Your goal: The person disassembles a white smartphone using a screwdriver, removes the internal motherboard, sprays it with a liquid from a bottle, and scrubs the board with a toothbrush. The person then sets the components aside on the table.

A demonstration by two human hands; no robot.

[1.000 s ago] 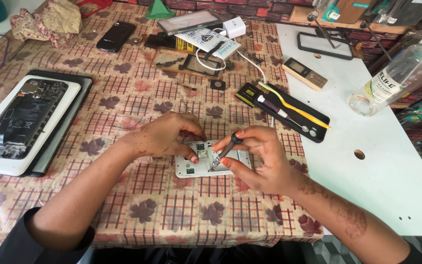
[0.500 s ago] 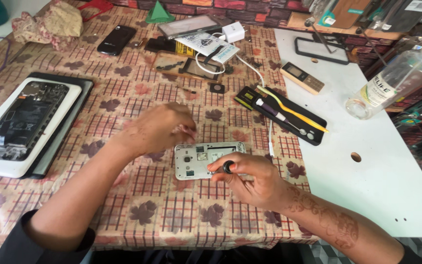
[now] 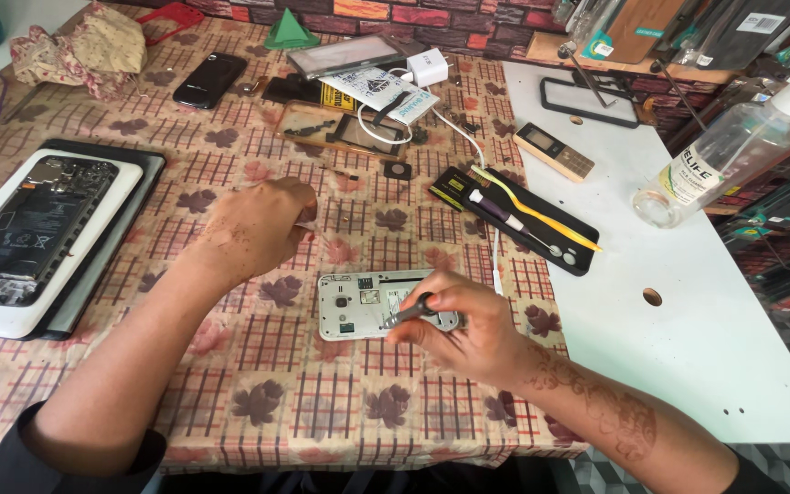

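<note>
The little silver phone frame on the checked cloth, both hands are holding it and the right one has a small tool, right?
Not quite. In the head view only the right hand is on the silver phone frame, gripping the small tool. The left hand is lifted off it, above the checked cloth.

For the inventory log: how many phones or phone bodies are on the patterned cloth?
3. An opened white phone under the right hand with its tool; an opened phone on the white tray at left; a black phone at top. Clutter at top may hide more.
</note>
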